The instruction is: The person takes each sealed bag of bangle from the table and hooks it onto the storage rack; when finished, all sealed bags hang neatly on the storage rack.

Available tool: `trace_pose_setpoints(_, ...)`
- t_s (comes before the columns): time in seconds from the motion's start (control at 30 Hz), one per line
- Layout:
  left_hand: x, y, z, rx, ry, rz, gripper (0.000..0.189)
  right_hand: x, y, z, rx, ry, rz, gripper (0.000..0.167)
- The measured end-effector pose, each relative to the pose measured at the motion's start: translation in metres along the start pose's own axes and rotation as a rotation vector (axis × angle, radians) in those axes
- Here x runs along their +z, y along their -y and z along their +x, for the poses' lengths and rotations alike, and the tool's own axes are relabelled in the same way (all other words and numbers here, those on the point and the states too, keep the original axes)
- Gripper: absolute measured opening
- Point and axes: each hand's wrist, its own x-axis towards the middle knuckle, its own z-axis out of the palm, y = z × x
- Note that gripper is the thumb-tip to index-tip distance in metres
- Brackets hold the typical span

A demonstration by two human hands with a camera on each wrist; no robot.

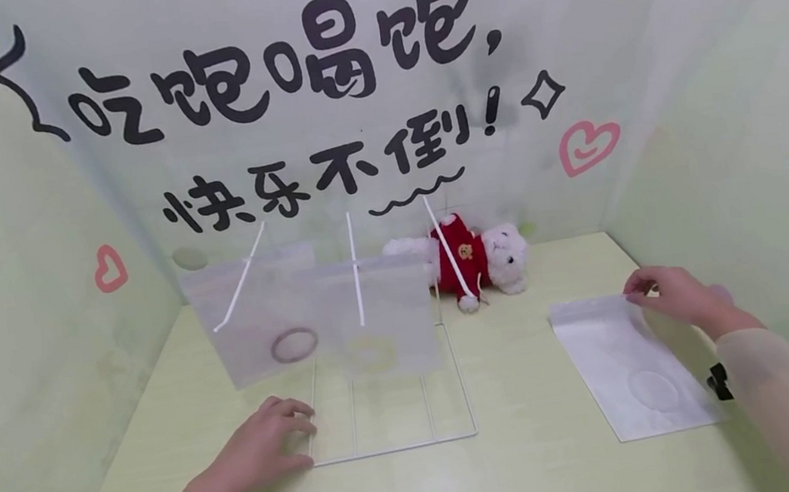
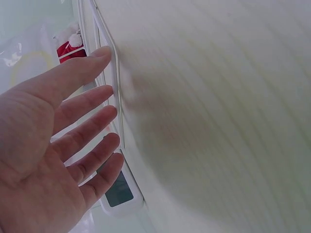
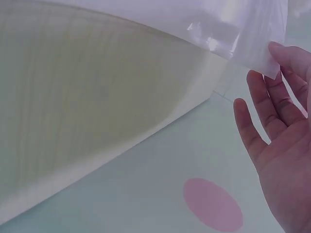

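Observation:
My left hand [image 1: 259, 446] is at the front left corner of a white wire rack [image 1: 470, 387]. In the left wrist view its loosely extended fingers lie against the base wire [image 2: 119, 111]. Two translucent pouches hang at the rack's prongs: the left pouch [image 1: 245, 317] shows a purple ring [image 1: 295, 345], the middle pouch [image 1: 403, 304] a faint yellow shape [image 1: 372, 354]. My right hand [image 1: 682, 298] pinches the upper right corner of a third pouch [image 1: 606, 351] between thumb and fingers. Inside that pouch a pale ring [image 1: 653, 391] shows; its lower part rests on the table.
Behind the rack, a white plush bear [image 1: 508, 255] in a red sweater lies on its side. The light wooden table [image 1: 532, 470] is bounded by printed curtains [image 1: 723, 107] at the back and sides. A white object with a dark panel [image 2: 119, 191] appears beyond my left fingers.

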Motion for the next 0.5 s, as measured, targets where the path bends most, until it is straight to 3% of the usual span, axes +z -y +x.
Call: trace_pose_setpoints(0.5, 0.003, 0.002, -0.001, 0.005, -0.01, 0.01, 0.036, -0.017, 0.033, -0.014, -0.045, -0.045, -0.021, 0.005)
